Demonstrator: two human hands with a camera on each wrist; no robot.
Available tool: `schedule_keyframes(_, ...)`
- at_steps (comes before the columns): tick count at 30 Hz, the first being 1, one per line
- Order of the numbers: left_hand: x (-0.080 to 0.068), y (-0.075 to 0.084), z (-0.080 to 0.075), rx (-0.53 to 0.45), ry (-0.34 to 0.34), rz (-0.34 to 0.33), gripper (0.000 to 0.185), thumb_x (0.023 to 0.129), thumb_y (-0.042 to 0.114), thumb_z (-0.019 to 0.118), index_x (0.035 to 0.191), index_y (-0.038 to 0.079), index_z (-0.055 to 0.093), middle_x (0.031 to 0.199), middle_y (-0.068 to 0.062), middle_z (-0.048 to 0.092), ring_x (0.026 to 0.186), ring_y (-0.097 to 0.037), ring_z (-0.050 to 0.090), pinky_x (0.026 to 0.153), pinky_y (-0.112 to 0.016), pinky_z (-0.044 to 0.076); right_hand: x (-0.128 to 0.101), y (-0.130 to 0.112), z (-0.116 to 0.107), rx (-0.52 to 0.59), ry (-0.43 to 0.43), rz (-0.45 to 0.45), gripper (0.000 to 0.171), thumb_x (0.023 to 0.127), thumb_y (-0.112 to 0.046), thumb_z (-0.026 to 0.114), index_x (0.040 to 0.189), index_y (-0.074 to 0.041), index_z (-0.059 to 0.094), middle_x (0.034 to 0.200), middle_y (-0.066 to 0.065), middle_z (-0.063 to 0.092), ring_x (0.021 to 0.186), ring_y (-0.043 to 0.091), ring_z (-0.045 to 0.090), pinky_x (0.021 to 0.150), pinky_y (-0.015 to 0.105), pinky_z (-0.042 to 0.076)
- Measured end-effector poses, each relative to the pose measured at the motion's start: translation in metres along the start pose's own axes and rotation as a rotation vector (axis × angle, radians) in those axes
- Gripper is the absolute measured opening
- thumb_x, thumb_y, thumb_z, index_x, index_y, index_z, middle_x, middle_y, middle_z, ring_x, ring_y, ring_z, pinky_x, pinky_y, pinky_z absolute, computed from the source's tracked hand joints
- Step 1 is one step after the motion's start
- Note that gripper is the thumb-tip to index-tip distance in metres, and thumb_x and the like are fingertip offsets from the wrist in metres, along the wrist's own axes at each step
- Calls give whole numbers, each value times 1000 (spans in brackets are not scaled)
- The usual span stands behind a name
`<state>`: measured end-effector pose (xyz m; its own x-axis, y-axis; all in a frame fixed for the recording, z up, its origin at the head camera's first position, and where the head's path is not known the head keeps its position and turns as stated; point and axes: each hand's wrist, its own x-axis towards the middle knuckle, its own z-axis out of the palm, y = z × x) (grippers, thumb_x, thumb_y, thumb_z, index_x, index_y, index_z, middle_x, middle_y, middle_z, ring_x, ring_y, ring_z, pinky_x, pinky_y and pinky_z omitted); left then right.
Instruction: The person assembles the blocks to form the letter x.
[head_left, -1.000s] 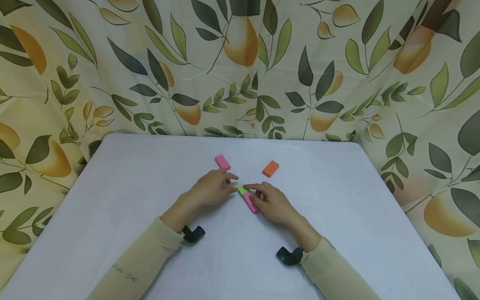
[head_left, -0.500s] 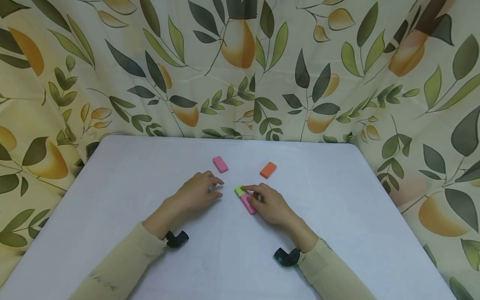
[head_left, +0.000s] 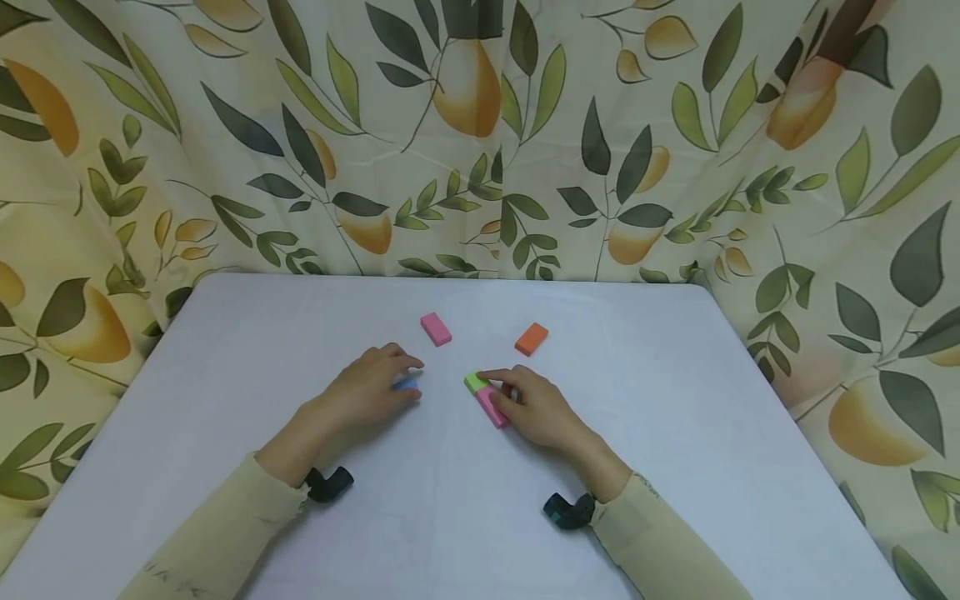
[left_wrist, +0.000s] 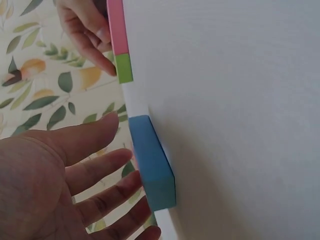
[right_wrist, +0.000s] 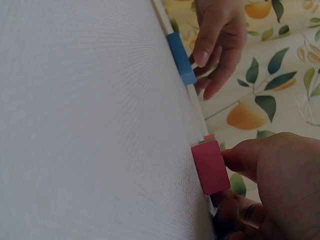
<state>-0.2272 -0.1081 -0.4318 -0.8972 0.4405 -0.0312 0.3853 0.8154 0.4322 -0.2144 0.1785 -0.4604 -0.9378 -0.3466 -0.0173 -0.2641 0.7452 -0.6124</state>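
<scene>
Hands lay on the white tabletop (head_left: 675,400): the left hand (head_left: 367,390) spread loosely over a blue block (head_left: 406,384), and the right hand (head_left: 536,408) pinched a pink block (head_left: 489,405) joined to a green block (head_left: 475,382). Farther off sat another pink block (head_left: 436,328) and an orange block (head_left: 532,338).

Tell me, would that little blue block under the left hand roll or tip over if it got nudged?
Probably neither. The blue block lies on a broad flat face on the white table, so a nudge from the left hand would likely just slide it. Its crisp edges suggest it is stiff, and it looks light for its size.
</scene>
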Motion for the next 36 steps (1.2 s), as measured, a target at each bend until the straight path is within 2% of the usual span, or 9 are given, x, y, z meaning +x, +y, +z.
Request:
schedule_keyframes(15,-11,-13,-11,26,-40,-33,61,82,36,76,136,15,56,127,-6,55,117,-27,51,98,-47,45,2,0,0,10,-15,-8,35,96,-32,58,131,-38,58,86,-6,54,80,13,51,66,30,41)
schedule_keyframes(23,-14,-18,-11,51,-58,-38,54,83,37,75,130,15,60,125,-6,57,116,-27,53,97,-47,46,3,0,-2,6,-21,3,35,96,-31,59,130,-38,59,85,-7,55,75,13,51,63,29,41)
schedule_keyframes(29,-15,-18,-13,21,-43,-33,50,83,34,75,127,14,63,120,-4,60,111,-24,56,96,-45,46,4,2,-3,2,-18,-1,35,95,-31,59,129,-39,59,84,-7,55,74,13,51,63,29,41)
schedule_keyframes(36,-16,-18,-12,-35,-44,-28,43,83,26,76,122,10,65,107,-2,62,101,-20,59,91,-41,48,4,2,-1,9,-19,-4,35,95,-31,60,129,-39,59,84,-7,55,74,13,51,63,29,41)
